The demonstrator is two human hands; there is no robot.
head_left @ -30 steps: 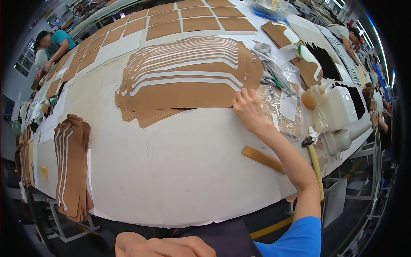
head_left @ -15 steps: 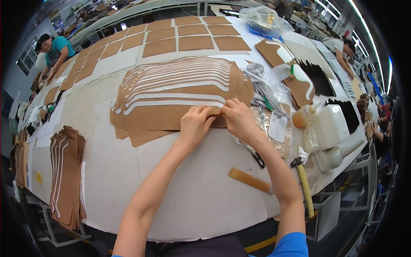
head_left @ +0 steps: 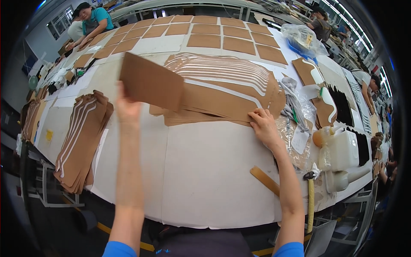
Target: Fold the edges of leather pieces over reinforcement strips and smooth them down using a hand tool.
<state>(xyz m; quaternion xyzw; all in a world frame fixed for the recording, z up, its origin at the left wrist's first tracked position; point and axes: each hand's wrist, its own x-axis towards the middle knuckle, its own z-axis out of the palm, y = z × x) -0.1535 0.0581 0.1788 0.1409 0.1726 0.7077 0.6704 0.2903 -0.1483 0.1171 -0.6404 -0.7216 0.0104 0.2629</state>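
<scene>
My left hand point(head_left: 128, 107) grips the lower left edge of a plain brown rectangular panel point(head_left: 152, 83). The panel is tilted up in front of the left end of a fanned stack of brown pieces with white strips point(head_left: 222, 103), hiding that end. Motion blurs both the left hand and the panel. At the near right edge of the stack, my right hand point(head_left: 265, 125) has its fingers curled on the brown piece's edge. To the left lies another bundle of brown pieces with white strips point(head_left: 81, 141), fanned lengthwise.
Rows of brown rectangles point(head_left: 205, 40) cover the table's far side. On the right are grey gloves point(head_left: 291, 92), a white jug point(head_left: 342, 150), a yellow-handled hammer point(head_left: 311, 201) and a tan flat bar point(head_left: 264, 180). Co-workers point(head_left: 96, 21) are at the far left and right.
My hands, together at the stack's near edge before, have parted. The left has swung left and up with the brown panel; the right stays at the stack's edge. The view has turned left.
</scene>
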